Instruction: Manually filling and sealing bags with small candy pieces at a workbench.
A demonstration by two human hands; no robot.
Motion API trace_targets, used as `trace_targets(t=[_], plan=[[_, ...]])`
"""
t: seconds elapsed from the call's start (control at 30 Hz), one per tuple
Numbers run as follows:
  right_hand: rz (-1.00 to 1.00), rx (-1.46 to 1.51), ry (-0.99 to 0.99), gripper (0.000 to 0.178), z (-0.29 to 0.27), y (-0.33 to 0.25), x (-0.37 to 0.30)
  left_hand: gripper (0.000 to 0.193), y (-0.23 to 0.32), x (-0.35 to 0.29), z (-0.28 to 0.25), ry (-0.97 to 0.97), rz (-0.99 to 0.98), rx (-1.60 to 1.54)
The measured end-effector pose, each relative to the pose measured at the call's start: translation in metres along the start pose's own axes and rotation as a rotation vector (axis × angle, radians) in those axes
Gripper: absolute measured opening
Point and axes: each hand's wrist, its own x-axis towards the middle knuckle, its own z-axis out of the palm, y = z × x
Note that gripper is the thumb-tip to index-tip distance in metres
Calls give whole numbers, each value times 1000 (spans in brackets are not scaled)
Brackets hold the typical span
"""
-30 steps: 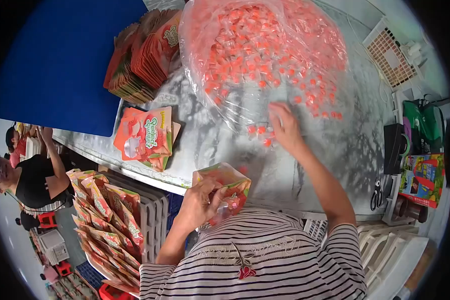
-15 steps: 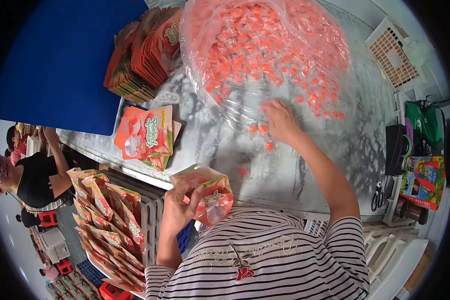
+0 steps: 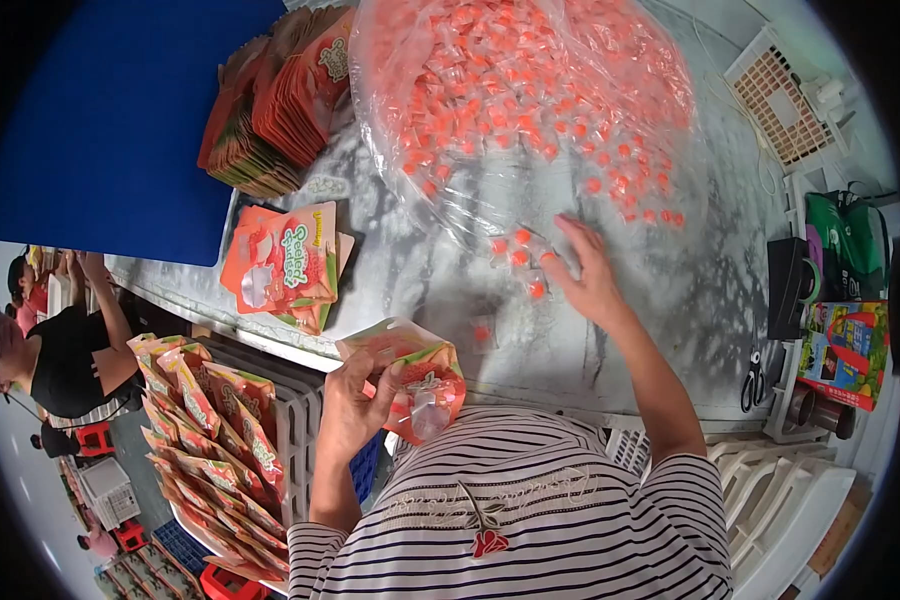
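Nearest is the wearer's striped shirt (image 3: pixel 530 500), and just past it the left hand (image 3: pixel 350 405) has its thumb and fingers closed on the left side of a red printed pouch (image 3: pixel 432 405), which it holds up at the near edge of the desk (image 3: pixel 660 345). The pouch's mouth looks spread, facing up and away from the body; how much lies inside cannot be told. To the left, a grey crate (image 3: pixel 296 430) bears rows of similar pouches (image 3: pixel 205 430), standing tilted against one another. Beyond the held pouch, a lone wrapped piece (image 3: pixel 483 332) lies on the desk, slightly blurred. Farther on, the right hand (image 3: pixel 588 272) is partly open, thumb apart from the outstretched fingers, just beside a small cluster of red wrapped pieces (image 3: pixel 520 258); no piece shows in its grip, and whether it touches the nearest one is unclear. The step in hand seems to be picking out loose pieces by hand for the pouch; the next move would call for closing the right fingers round the cluster while the left keeps the mouth spread. Farther left lies a low pile of flat pouches (image 3: pixel 285 262); farthest, taller pouch stacks (image 3: pixel 295 100) and a big clear bag (image 3: pixel 378 110) full of red pieces.
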Motion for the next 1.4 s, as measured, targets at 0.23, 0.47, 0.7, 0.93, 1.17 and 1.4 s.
trace_targets(t=[0.23, 0.47, 0.7, 0.93, 1.17, 1.4], plan=[[-176, -336, -382, 91, 46, -57, -2, 15, 9, -4, 1, -96, -89, 34], [-327, -197, -157, 41, 56, -34, -36, 13, 20, 6, 4, -120, 42, 65], [-278, -219, 69, 24, 24, -5, -38, 10, 35, 25, 18, -177, 125, 76], [594, 881, 77, 16, -10, -68, 6, 10, 34, 32, 33, -285, 180, 138], [328, 1036, -6, 10, 27, -126, 9, 11, 38, 36, 44, -323, 284, 191], [-256, 371, -105, 5, 22, -116, -17, 13, 31, 35, 37, -294, 263, 85]])
